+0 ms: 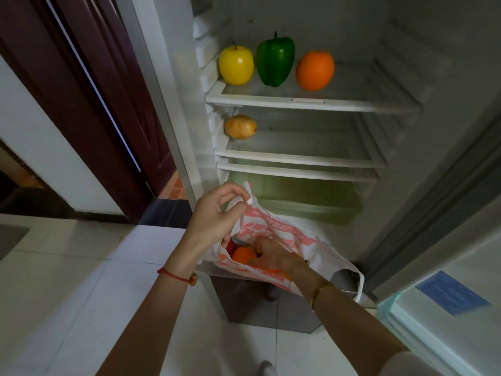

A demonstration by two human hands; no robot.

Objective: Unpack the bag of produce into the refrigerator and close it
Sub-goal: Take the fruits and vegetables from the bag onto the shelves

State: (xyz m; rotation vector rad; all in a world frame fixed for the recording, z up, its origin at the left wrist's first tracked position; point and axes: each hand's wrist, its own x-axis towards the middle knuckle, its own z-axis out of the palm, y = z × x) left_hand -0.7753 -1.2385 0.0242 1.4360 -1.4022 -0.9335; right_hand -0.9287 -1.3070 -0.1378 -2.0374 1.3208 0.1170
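We note the refrigerator (406,77) standing open, its door (447,294) swung to our right. The top shelf (306,100) carries a yellow apple (236,65), a green pepper (275,62) and an orange (315,70); a potato (240,127) lies on the shelf below. The plastic bag (273,232) sits low before the fridge on a grey box (260,302). Our left hand (217,215) pinches one bag handle (248,196) and lifts the mouth open. Our right hand (271,256) is inside, fingers loosely spread over an orange fruit (243,255); no firm grasp is established. We judge the film limp and slippery, so only the handle serves. The fruit looks smooth, round and moderately heavy; a full cupping grip around its middle is advised.
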